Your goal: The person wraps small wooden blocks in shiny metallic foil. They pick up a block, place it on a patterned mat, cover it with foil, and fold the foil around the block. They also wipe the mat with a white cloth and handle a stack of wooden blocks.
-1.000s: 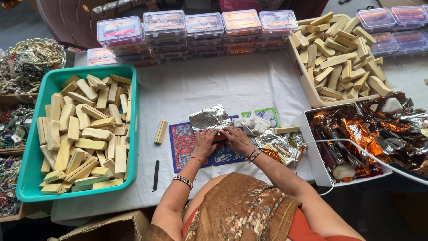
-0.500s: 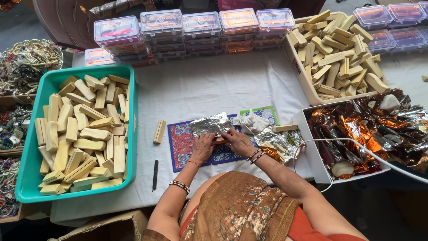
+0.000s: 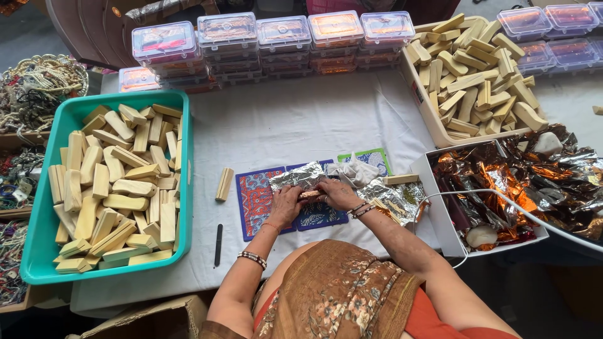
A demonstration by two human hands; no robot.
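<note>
Head view looks down on a white-clothed tabletop (image 3: 301,119) crowded with clear lidded plastic boxes (image 3: 282,37) along the far edge; a teal plastic tray (image 3: 44,251) of pale wooden blocks sits left; both hands' grip pinches a small block (image 3: 311,194) lying crosswise, left to right, on crinkled silver foil (image 3: 295,179) over a patterned blue mat (image 3: 257,201); left hand (image 3: 286,204); right hand (image 3: 336,193).

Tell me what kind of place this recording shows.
Probably a small craft or packing workbench. A teal tray and a white box hold pale wooden sticks, stacked clear lidded boxes line the back, and both hands work a stick in silver foil.
</note>
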